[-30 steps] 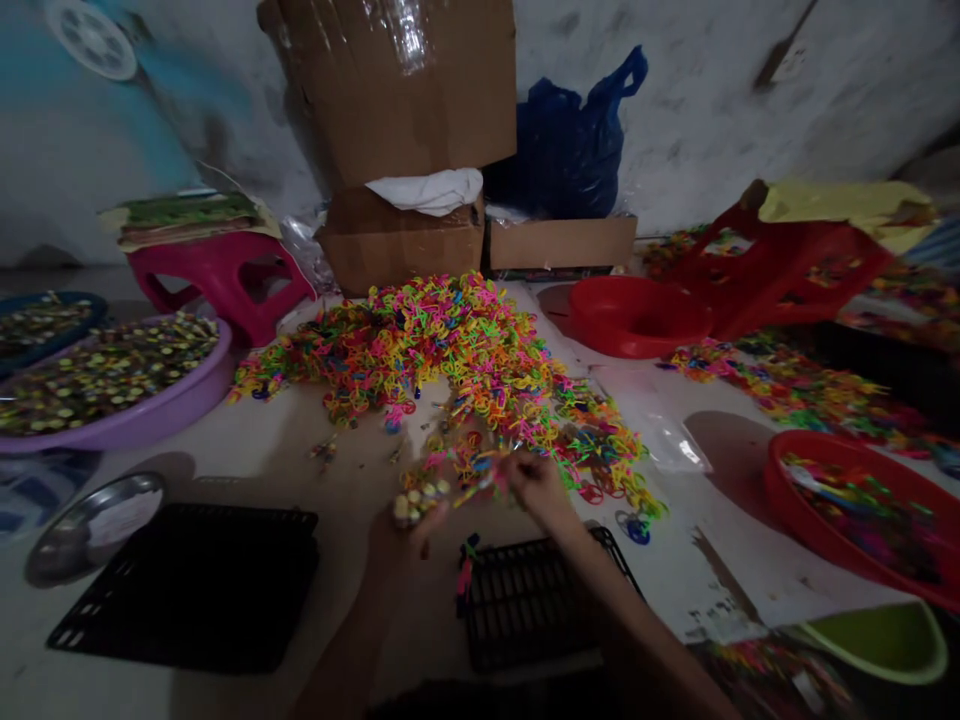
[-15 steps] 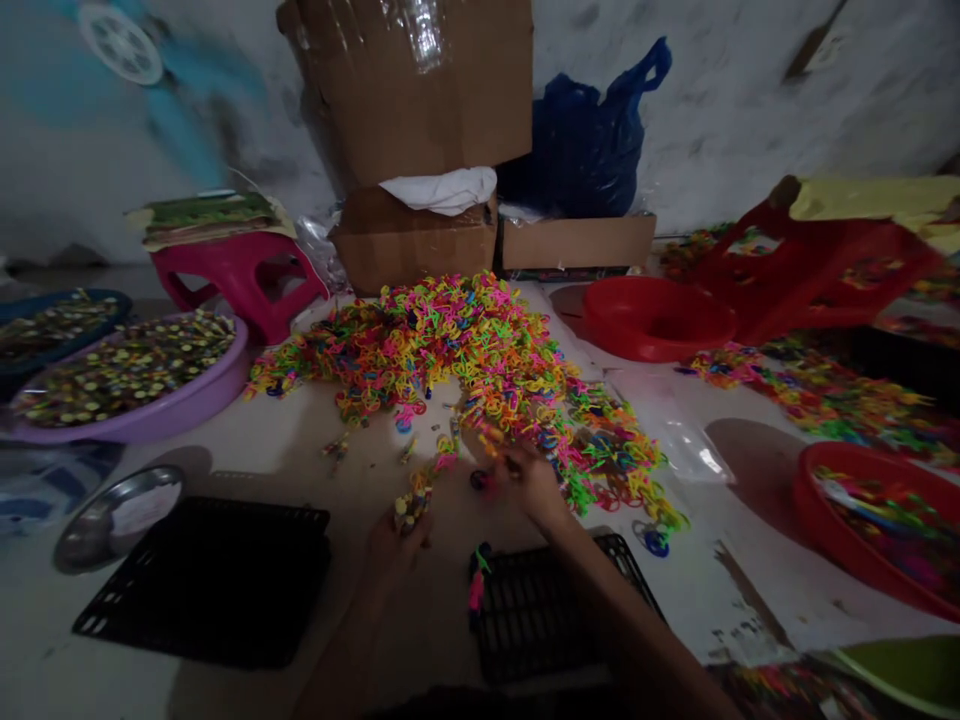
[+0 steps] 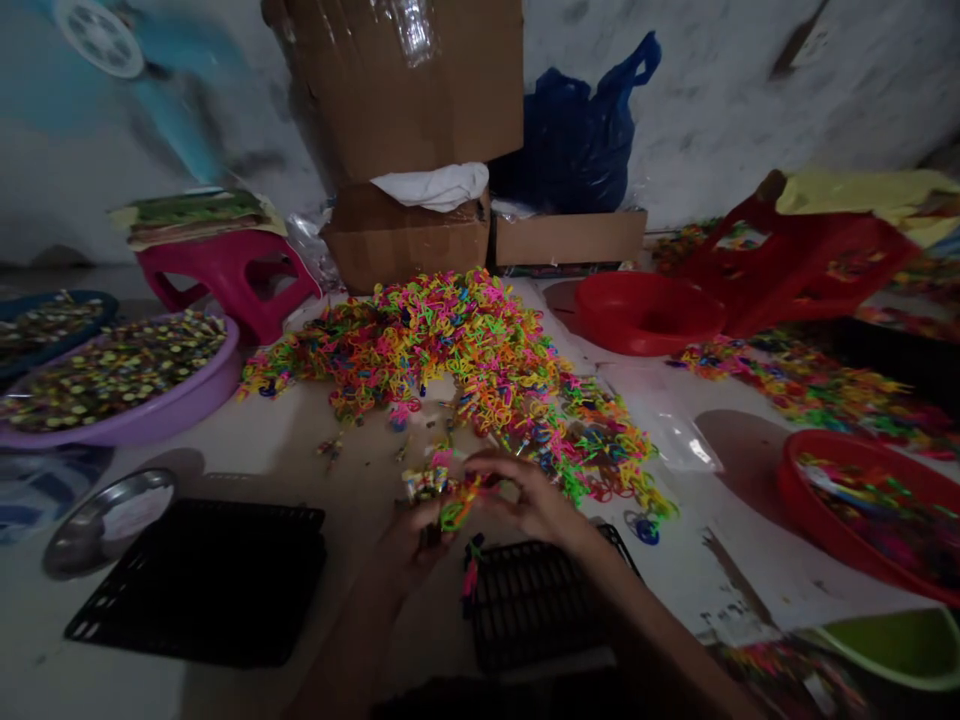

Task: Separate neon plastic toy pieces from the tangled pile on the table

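A big heap of small neon plastic rings [image 3: 465, 350] lies on the pale floor ahead of me. My left hand [image 3: 409, 545] is closed on a small bunch of coloured pieces [image 3: 439, 490], held just in front of the heap. My right hand [image 3: 525, 495] meets it from the right, fingers pinched on the same bunch. Both hands hover above a small black grid tray [image 3: 532, 610].
A larger black tray [image 3: 202, 585] and a metal dish [image 3: 101, 520] lie at left, a purple basin [image 3: 120, 380] of small pieces and a pink stool [image 3: 225, 275] behind them. Cardboard boxes [image 3: 405, 150], a blue bag [image 3: 577, 140], red basins [image 3: 645, 310] and a red tray [image 3: 870, 510] stand behind and right.
My right hand has drawn back from the heap's edge toward my left hand, and both now hold the bunch together. The view has shifted slightly.
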The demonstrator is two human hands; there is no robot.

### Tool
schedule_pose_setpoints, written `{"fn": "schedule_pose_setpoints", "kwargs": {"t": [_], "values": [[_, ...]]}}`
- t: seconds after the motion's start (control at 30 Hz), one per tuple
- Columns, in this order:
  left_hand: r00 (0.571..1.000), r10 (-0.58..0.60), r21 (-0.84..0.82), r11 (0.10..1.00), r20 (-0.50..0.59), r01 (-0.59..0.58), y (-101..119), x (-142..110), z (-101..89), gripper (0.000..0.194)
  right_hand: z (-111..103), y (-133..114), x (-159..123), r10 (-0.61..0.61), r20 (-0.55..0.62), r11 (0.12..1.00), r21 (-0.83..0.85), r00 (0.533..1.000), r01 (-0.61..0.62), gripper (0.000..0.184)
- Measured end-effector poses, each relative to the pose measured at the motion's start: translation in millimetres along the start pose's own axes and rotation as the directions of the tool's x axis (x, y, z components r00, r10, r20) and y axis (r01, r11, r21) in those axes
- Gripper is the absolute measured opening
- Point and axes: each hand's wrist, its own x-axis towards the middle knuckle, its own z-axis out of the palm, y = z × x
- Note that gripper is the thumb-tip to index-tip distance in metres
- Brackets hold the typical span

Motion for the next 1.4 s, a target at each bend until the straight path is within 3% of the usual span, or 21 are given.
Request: {"fn": "schedule_pose_setpoints", "kwargs": {"t": [0.03, 0.1, 0.17, 0.2, 0.27, 0.3, 0.37, 0.47, 0.6, 0.8, 0.93, 1.1, 1.23, 1.3, 1.33, 1.37, 1.4], "values": [[0.999, -0.047, -0.029, 0.998, -0.002, 0.047, -0.1, -0.9, -0.3, 0.056, 1.6, 2.8, 1.3, -0.010, 0.033, 1.000, 0.018, 0.999, 0.009, 0.020], [0.998, -0.031, -0.038, 0.999, -0.052, 0.029, -0.6, -3.1, 0.6, 0.061, 7.9, 8.6, 3.7, 0.107, -0.123, 0.991, 0.098, 0.987, -0.095, 0.014], [0.988, 0.100, 0.079, 0.993, -0.122, -0.090, -1.0, -6.4, 2.5, 0.057, 15.2, 11.6, 4.4, 0.303, -0.342, 0.935, 0.285, 0.889, -0.209, 0.028], [0.976, 0.166, 0.182, 0.973, -0.144, -0.139, -0.9, -8.5, 3.8, 0.052, 18.7, 11.1, 4.2, 0.375, -0.331, 0.899, 0.356, 0.866, -0.254, 0.032], [0.943, 0.290, 0.428, 0.882, -0.165, -0.197, -0.2, -13.0, 7.4, 0.039, 25.5, 6.4, 3.2, 0.450, -0.180, 0.829, 0.447, 0.875, -0.335, 0.036], [0.926, 0.337, 0.534, 0.821, -0.171, -0.201, 0.2, -15.0, 9.5, 0.036, 28.9, 3.1, 2.6, 0.446, -0.115, 0.814, 0.464, 0.888, -0.348, 0.036], [0.888, 0.419, 0.658, 0.726, -0.192, -0.200, 0.1, -17.7, 13.8, 0.036, 35.3, -2.5, 1.7, 0.406, -0.105, 0.818, 0.485, 0.908, -0.309, 0.035], [0.855, 0.471, 0.655, 0.719, -0.215, -0.232, -3.1, -17.9, 17.7, 0.036, 42.9, -4.1, 0.6, 0.386, -0.170, 0.844, 0.462, 0.907, -0.273, 0.034], [0.855, 0.469, 0.660, 0.717, -0.221, -0.223, -6.6, -16.5, 17.2, 0.041, 46.9, -0.4, -2.2, 0.436, -0.165, 0.841, 0.426, 0.885, -0.334, 0.037], [0.880, 0.475, 0.718, 0.619, -0.019, -0.319, -2.6, -20.0, 13.2, 0.035, 44.4, -3.0, -9.7, 0.399, -0.176, 0.877, 0.360, 0.900, -0.319, 0.034], [0.891, 0.453, 0.700, 0.643, -0.021, -0.311, -7.4, -20.6, 7.4, 0.038, 42.5, -4.7, -12.3, 0.383, -0.178, 0.915, 0.207, 0.906, -0.346, 0.033], [0.924, 0.367, 0.737, 0.596, 0.102, -0.318, -17.0, -16.1, -0.8, 0.038, 50.6, -12.3, -11.7, 0.489, -0.092, 0.791, 0.466, 0.867, -0.397, 0.038], [0.918, 0.361, 0.783, 0.518, 0.165, -0.345, -18.5, -9.0, -1.8, 0.036, 38.5, 3.2, -13.6, 0.599, -0.068, 0.722, 0.477, 0.798, -0.501, 0.043], [0.898, 0.436, 0.788, 0.533, 0.055, -0.307, -14.2, -5.4, -5.6, 0.037, 14.0, 18.7, -15.9, 0.623, -0.101, 0.760, 0.312, 0.776, -0.570, 0.054], [0.888, 0.456, 0.796, 0.557, -0.057, -0.235, -11.4, -3.5, -9.7, 0.039, -1.2, 25.9, -17.0, 0.630, -0.222, 0.776, 0.142, 0.744, -0.614, 0.062], [0.870, 0.456, 0.798, 0.587, -0.190, -0.134, -8.9, -1.4, -15.5, 0.039, -15.9, 31.9, -17.6, 0.671, -0.343, 0.651, -0.150, 0.657, -0.744, 0.068], [0.846, 0.441, 0.800, 0.599, -0.298, -0.031, -7.3, 1.1, -22.7, 0.037, -28.3, 36.4, -17.1, 0.686, -0.478, 0.427, -0.345, 0.548, -0.836, 0.063]]}}
